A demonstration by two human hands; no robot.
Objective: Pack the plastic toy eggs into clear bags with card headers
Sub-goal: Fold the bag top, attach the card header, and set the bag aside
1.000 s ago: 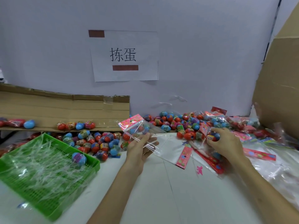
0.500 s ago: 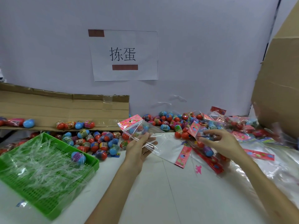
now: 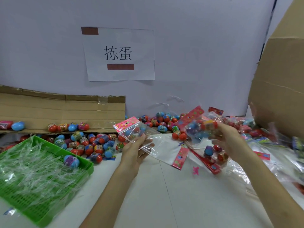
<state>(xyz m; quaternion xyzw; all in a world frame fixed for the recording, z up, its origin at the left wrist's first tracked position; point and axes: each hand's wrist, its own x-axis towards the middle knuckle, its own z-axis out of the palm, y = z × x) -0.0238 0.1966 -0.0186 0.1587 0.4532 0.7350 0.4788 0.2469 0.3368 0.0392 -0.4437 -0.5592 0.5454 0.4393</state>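
- Two hands show in the head view. The left hand (image 3: 136,150) sits just below centre, and its fingers (image 3: 142,139) pinch one clear bag (image 3: 139,137) by its lower part. The bag's pink card header (image 3: 127,123) tilts toward 11 o'clock.
- Red and blue eggs show through that bag, but I cannot tell whether they lie inside it or behind it.
- The right hand (image 3: 230,140) is at 3 o'clock from the left, its fingers curled round one filled bag (image 3: 201,129). This bag is blurred, so its eggs cannot be counted.
- One flat bag (image 3: 166,150) lies on the worktop (image 3: 148,195) between the hands.
- One green tray (image 3: 49,209) at 8 o'clock holds clear plastic strips and a single blue egg (image 3: 71,161).
- A row of four eggs (image 3: 68,127) rests on the cardboard flap (image 3: 62,109) at 9 o'clock.
- Loose eggs (image 3: 92,143) form two heaps, at 9 and 1 o'clock from the left hand, too many to count.
- More packed bags at 4 o'clock are smeared and cut off by the frame.
- One paper sign (image 3: 118,54) with two brown tape patches hangs at 12 o'clock on a pale wall.
- A cardboard box (image 3: 279,79) at 3 o'clock is cut off. The worktop is white.
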